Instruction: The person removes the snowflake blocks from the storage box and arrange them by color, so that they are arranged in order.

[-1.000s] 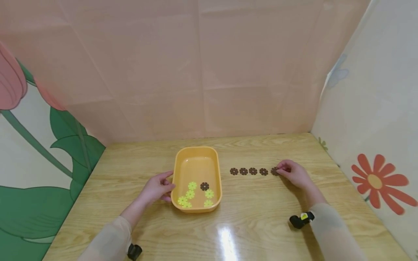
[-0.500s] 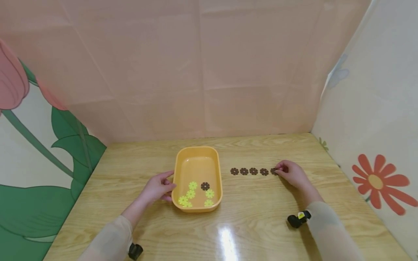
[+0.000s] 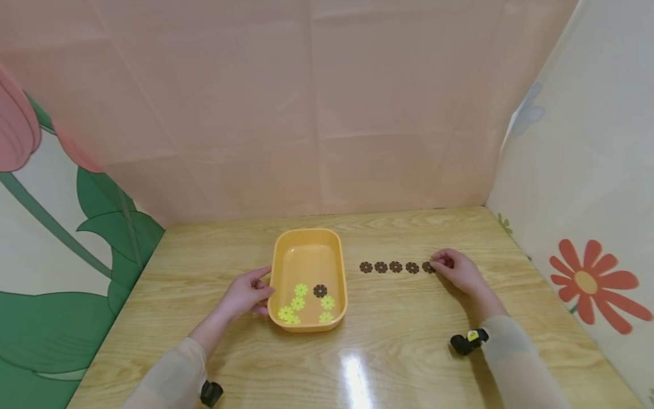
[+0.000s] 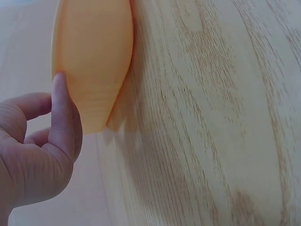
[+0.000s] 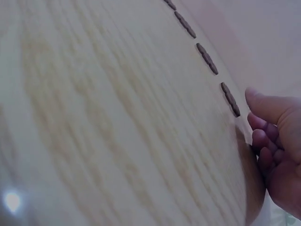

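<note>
In the head view, my left hand is at the left side of a yellow-orange plastic tray, thumb at the rim and fingers against the outer wall. The left wrist view shows these fingertips on the wall of the tray. Inside are several yellow notched discs and one dark brown disc. To the right, several brown discs lie flat in a row. My right hand is at the right end, fingertips right at the edge of the last disc. Its thumb points toward the row.
A wood-grain table carries everything, with a pinkish cloth hanging behind it. A flower-printed wall stands at the right. Black wrist cameras sit at both sleeves.
My right fingers have slid the last brown disc slightly left, closer to the row, and now more of that disc shows. The left hand and the tray have stayed in place.
</note>
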The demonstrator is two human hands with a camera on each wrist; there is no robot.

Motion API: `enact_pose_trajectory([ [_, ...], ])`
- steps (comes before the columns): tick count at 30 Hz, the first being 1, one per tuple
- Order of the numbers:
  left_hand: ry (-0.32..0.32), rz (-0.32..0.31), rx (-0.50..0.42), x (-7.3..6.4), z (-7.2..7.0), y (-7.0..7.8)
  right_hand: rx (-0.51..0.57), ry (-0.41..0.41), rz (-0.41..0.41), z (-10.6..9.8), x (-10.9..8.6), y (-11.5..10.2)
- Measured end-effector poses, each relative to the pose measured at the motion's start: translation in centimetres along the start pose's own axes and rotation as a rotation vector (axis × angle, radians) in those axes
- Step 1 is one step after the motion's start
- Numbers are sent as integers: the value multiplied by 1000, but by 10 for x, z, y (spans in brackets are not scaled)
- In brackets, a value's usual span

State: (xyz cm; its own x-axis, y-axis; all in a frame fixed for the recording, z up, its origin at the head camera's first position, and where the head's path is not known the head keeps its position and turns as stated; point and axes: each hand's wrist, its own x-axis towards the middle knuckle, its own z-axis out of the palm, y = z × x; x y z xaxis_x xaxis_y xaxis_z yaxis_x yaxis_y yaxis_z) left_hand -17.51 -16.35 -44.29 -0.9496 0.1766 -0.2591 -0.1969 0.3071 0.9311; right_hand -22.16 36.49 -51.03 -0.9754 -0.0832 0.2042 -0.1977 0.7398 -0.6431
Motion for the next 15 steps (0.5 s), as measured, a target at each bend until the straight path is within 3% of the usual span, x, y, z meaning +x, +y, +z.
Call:
enact_pose_trajectory([
  [7,4,5,2,0,0,0,54,-3,6,-5,1,-14],
  [15,10,10,1,0,1,0,114,-74,-163,5,12,-61],
])
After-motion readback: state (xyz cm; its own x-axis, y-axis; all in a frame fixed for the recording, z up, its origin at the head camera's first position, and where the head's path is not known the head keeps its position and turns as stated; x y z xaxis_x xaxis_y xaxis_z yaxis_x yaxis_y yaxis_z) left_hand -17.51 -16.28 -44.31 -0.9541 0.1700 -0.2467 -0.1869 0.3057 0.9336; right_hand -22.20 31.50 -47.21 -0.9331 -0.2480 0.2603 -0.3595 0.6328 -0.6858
